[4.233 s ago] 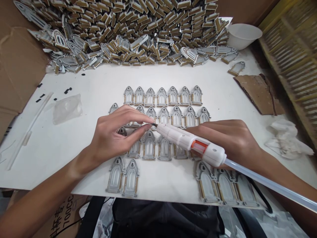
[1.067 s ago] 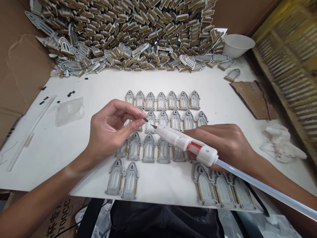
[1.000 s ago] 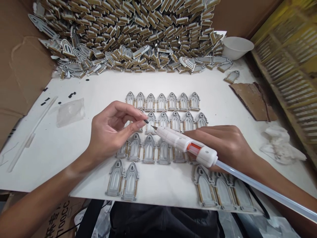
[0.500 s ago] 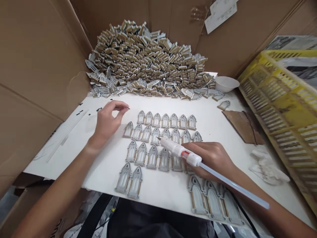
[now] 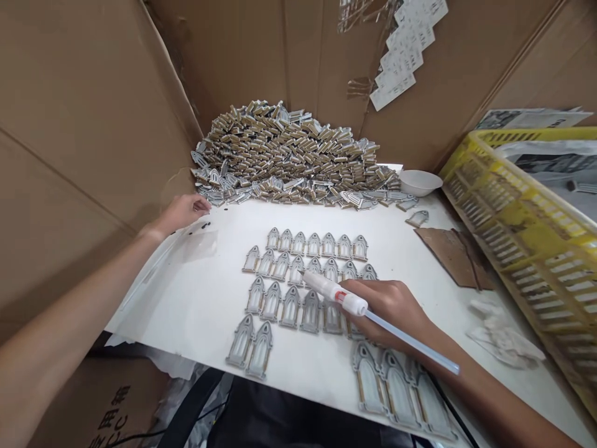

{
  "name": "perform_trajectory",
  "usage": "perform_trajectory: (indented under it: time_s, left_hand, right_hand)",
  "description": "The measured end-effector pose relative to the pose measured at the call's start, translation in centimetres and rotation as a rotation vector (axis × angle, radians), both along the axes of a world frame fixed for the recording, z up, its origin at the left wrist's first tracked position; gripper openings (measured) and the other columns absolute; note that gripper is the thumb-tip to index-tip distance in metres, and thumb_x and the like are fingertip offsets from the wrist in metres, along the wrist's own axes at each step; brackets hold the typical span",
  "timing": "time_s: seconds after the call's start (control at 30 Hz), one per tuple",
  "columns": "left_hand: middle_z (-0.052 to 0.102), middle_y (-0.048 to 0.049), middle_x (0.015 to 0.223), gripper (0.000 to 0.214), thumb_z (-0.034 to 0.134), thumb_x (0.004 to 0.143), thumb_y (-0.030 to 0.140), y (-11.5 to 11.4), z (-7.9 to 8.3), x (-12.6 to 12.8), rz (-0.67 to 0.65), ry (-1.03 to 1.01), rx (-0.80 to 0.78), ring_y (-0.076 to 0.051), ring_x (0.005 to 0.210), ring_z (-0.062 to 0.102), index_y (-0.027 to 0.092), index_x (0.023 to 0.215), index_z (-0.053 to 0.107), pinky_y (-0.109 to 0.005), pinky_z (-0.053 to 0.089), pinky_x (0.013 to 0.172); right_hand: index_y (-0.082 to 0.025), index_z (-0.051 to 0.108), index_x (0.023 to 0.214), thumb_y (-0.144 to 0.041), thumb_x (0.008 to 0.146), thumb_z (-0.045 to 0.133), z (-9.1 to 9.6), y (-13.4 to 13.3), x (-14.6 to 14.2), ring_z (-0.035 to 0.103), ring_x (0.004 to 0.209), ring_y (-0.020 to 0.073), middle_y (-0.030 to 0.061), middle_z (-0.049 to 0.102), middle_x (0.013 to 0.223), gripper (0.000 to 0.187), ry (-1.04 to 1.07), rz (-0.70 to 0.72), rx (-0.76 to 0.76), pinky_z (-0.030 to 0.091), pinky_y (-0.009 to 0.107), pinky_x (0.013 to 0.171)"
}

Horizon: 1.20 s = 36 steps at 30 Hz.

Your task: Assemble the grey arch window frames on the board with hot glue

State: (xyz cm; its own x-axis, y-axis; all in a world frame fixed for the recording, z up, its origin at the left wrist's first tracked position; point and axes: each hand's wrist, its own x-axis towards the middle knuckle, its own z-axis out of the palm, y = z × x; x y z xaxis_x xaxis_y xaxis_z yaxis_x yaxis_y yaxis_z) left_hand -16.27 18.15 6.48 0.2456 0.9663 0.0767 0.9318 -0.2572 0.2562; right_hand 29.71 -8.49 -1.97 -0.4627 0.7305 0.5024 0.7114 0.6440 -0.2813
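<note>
About a second ago I had the left hand (image 5: 184, 211) over the rows, a small black bit between thumb and fingertip, just beside the nozzle. Now it has gone out to the far left of the worktop (image 5: 196, 305), fingers curled down near a few loose black bits (image 5: 205, 226); I cannot tell whether it pinches one. The right hand (image 5: 382, 308) has kept its grip, wrapped round the white glue gun (image 5: 333, 291), whose nozzle points over the second row, though I cannot make out whether it touches. A clear glue stick (image 5: 413, 343) runs out of the gun's back end. My view has tilted up, so the far row, the whole second row and much more of the surroundings now show.

The arch-shaped pieces (image 5: 290, 307) lie in rows across the white worktop: seven in the far row, eight in the second, the third partly hidden by the gun and right hand. Nearest the front edge I see two at left and three at right, these partly behind the forearm. A thin plastic sheet (image 5: 201, 244) lies at left.

At the back, a big heap of similar pieces (image 5: 289, 149) stands against cardboard walls (image 5: 321, 56), with paper slips (image 5: 405, 53) fixed above. To the right are a white bowl (image 5: 420, 182), a cardboard scrap (image 5: 450, 255), crumpled white wrapping (image 5: 504, 336) and a yellow crate (image 5: 517, 218). A printed carton (image 5: 102, 392) sits below the worktop at left.
</note>
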Motion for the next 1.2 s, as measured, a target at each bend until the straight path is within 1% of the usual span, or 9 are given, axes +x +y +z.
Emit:
perform_trajectory:
  time_s: [0.2, 0.43, 0.83, 1.0, 1.2]
  left_hand:
    - [0.076, -0.0062, 0.112, 0.022, 0.074, 0.102, 0.036, 0.6, -0.1, 0.0, -0.022, 0.068, -0.093, -0.025, 0.105, 0.074, 0.015, 0.107, 0.074, -0.046, 0.062, 0.096]
    - [0.076, -0.0055, 0.108, 0.022, 0.074, 0.103, 0.036, 1.5, -0.9, -0.2, -0.006, 0.092, -0.157, -0.022, 0.096, 0.074, 0.014, 0.108, 0.073, -0.041, 0.064, 0.088]
    - [0.076, -0.0056, 0.108, 0.022, 0.073, 0.103, 0.037, 1.8, -1.5, -0.5, -0.007, 0.155, -0.18, -0.022, 0.096, 0.074, 0.015, 0.108, 0.073, -0.041, 0.064, 0.088]
    - [0.076, -0.0057, 0.109, 0.02, 0.073, 0.103, 0.035, 1.9, -1.4, -0.6, -0.009, 0.155, -0.195, -0.022, 0.097, 0.074, 0.016, 0.109, 0.073, -0.041, 0.064, 0.089]
    - [0.076, -0.0052, 0.106, 0.02, 0.073, 0.103, 0.036, 1.8, -0.8, -0.5, -0.02, 0.126, -0.209, -0.021, 0.095, 0.074, 0.016, 0.106, 0.073, -0.041, 0.064, 0.088]
  right_hand:
    - [-0.022, 0.059, 0.09, -0.024, 0.102, 0.055, 0.0, 0.0, 0.1, 0.058, 0.053, 0.0125, -0.0021, 0.066, 0.069, 0.014, -0.026, -0.004, -0.033, 0.028, 0.028, 0.055]
    - [-0.022, 0.06, 0.09, -0.024, 0.103, 0.053, 0.4, 0.0, 0.1, 0.061, 0.056, 0.0134, -0.0012, 0.068, 0.071, 0.014, -0.026, -0.006, -0.008, 0.029, 0.028, 0.056]
    - [-0.022, 0.061, 0.091, -0.023, 0.101, 0.055, -0.1, 0.0, 0.1, 0.057, 0.054, 0.0127, -0.0025, 0.066, 0.069, 0.012, -0.019, -0.015, -0.023, 0.027, 0.029, 0.055]
    - [-0.022, 0.062, 0.092, -0.024, 0.101, 0.055, 0.0, 0.0, 0.2, 0.059, 0.055, 0.0131, -0.002, 0.066, 0.069, 0.011, -0.025, -0.019, -0.039, 0.027, 0.028, 0.056]
    - [-0.023, 0.062, 0.092, -0.024, 0.101, 0.056, 0.0, -0.1, 0.2, 0.057, 0.055, 0.0131, -0.0021, 0.066, 0.068, 0.011, -0.023, -0.03, -0.048, 0.027, 0.028, 0.056]
